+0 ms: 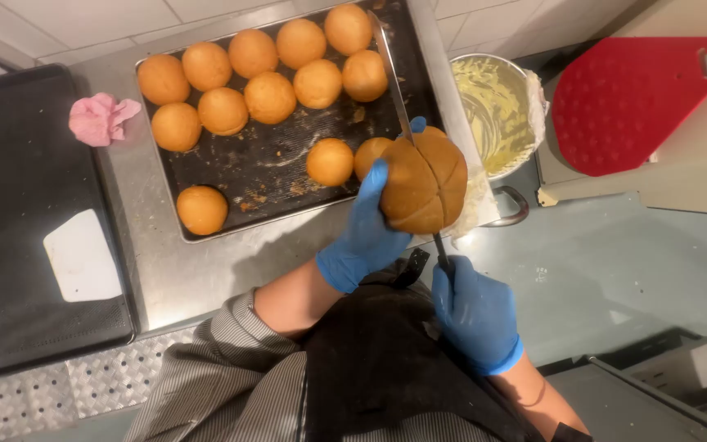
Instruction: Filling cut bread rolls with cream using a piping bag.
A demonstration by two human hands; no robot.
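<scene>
Left hand (367,237), blue-gloved, holds a round bun (424,182) above the desk (206,270). Right hand (473,311), also gloved, grips a long knife (398,98) whose blade runs into the bun. Behind: a dark baking tray (272,168) of buns, a smeared metal bowl (493,110), a red board (628,102), a pink cloth (101,119).

Round golden-brown bun (424,182), top scored into segments, held raised above the tray edge, with a long thin knife (394,78) blade passing behind it.
</scene>
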